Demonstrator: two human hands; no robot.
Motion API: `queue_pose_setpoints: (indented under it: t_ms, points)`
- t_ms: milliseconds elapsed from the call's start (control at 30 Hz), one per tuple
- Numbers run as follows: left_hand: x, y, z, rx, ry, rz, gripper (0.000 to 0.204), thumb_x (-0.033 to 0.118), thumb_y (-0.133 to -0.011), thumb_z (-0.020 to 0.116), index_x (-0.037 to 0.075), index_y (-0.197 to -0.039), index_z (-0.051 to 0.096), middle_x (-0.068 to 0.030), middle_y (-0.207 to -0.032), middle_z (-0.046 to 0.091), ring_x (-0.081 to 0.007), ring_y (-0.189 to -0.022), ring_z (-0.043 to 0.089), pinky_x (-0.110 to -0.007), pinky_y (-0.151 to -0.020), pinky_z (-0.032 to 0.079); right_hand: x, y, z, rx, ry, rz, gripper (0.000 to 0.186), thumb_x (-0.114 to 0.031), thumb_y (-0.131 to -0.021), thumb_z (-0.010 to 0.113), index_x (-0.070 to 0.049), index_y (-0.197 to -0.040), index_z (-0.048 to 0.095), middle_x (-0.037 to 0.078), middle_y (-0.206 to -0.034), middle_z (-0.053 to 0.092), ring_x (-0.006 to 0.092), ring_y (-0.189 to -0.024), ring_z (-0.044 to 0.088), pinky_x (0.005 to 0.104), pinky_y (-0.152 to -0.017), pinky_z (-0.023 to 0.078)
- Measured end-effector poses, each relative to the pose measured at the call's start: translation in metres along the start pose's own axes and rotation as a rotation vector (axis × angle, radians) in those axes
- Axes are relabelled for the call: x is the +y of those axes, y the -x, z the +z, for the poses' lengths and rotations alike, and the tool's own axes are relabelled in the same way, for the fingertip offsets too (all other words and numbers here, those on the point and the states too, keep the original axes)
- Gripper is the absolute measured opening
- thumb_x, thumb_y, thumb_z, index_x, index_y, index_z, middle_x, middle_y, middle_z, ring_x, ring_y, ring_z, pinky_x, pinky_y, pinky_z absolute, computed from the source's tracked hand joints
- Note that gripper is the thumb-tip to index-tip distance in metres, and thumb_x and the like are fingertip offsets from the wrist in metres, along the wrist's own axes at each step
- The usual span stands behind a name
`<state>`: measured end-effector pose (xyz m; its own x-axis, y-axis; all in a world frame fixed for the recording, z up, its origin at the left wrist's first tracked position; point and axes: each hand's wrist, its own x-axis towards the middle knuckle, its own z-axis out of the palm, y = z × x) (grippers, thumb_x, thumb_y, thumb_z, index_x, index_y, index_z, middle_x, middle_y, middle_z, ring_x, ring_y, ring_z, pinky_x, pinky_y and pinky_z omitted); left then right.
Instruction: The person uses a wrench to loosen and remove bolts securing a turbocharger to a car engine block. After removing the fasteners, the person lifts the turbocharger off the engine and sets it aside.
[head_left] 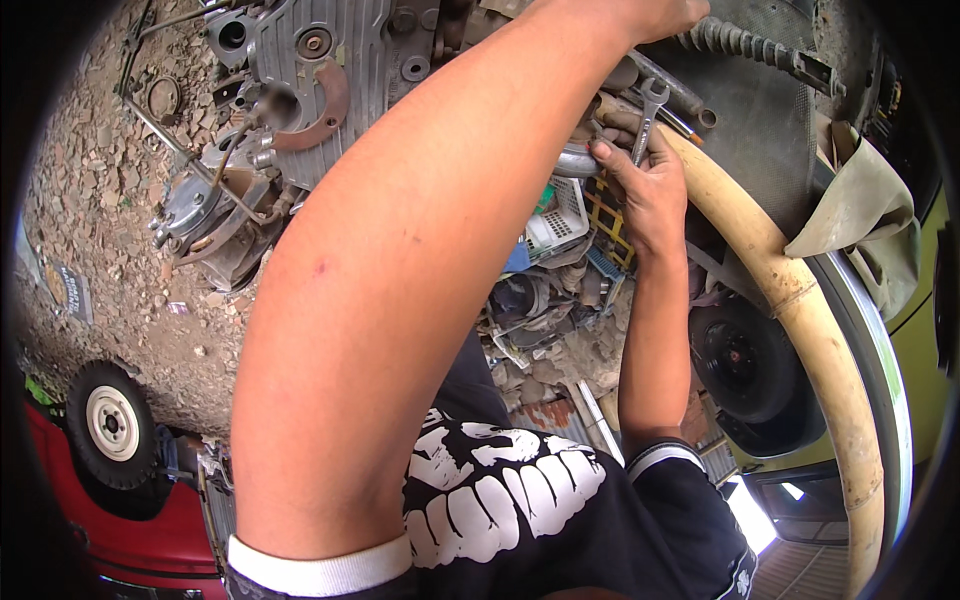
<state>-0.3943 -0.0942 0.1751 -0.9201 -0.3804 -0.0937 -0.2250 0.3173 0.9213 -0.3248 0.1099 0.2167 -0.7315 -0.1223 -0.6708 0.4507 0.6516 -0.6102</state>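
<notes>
My right hand (pixel 655 195) grips a metal combination wrench (pixel 645 130), its jaw end pointing up and away from me. The thumb of that hand lies beside a curved grey metal pipe (pixel 576 161). My left arm crosses the middle of the view, and my left hand (pixel 665 14) is at the top edge, partly cut off. Close to its fingertips is a dark coil spring (pixel 735 45); whether they touch it, I cannot tell. More metal tubes (pixel 680 92) lie between the two hands.
A large grey engine casing (pixel 350 90) stands at the upper left, with a round metal part (pixel 190 215) below it on rubble ground. A thick bamboo pole (pixel 800 290) curves down the right side. Crates (pixel 560 220) and a tyre (pixel 745 360) are below my hands.
</notes>
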Motion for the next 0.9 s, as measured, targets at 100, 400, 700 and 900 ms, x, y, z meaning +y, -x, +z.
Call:
queue_pose_setpoints:
  t_ms: [100,400,700,900]
  points:
    - [0.001,-0.002,-0.003,-0.062,0.019,-0.013,0.036,0.031,-0.085,0.071,-0.002,-0.094,0.078,-0.026,-0.106,0.074,-0.0405,-0.104,0.071,-0.047,-0.092,0.058,0.008,0.001,-0.002,0.004,-0.191,-0.044,0.044,-0.01,-0.088,0.082,0.007,-0.124,0.064,0.012,-0.107,0.073,0.0167,-0.099,0.068,0.0293,-0.092,0.053]
    - [0.0,-0.001,0.0,-0.051,0.025,0.013,0.038,0.035,-0.085,0.072,0.0,-0.097,0.079,-0.0259,-0.106,0.074,-0.0394,-0.103,0.072,-0.047,-0.093,0.058,0.021,0.003,0.002,0.019,-0.186,-0.075,0.048,-0.008,-0.09,0.079,0.005,-0.133,0.06,0.017,-0.119,0.072,0.0196,-0.106,0.067,0.0309,-0.096,0.053]
    - [-0.02,-0.001,-0.015,0.075,0.188,0.283,0.037,0.033,-0.084,0.071,0.0,-0.098,0.079,-0.0268,-0.102,0.073,-0.0416,-0.103,0.07,-0.045,-0.094,0.056,0.011,0.011,0.014,0.043,-0.442,-0.072,0.041,-0.011,-0.097,0.07,0.002,-0.135,0.06,0.002,-0.087,0.067,-0.0011,-0.058,0.041,0.0173,-0.048,0.027]
    - [-0.043,0.121,-0.052,0.091,0.114,0.166,0.02,0.02,-0.095,0.068,0.004,-0.104,0.076,-0.0154,-0.105,0.075,-0.0303,-0.092,0.072,-0.036,-0.08,0.056,0.02,0.042,0.022,0.269,-0.188,-0.296,0.039,-0.009,-0.101,0.059,0.004,-0.138,0.062,0.003,-0.095,0.055,0.0063,-0.07,0.046,0.0223,-0.06,0.038]
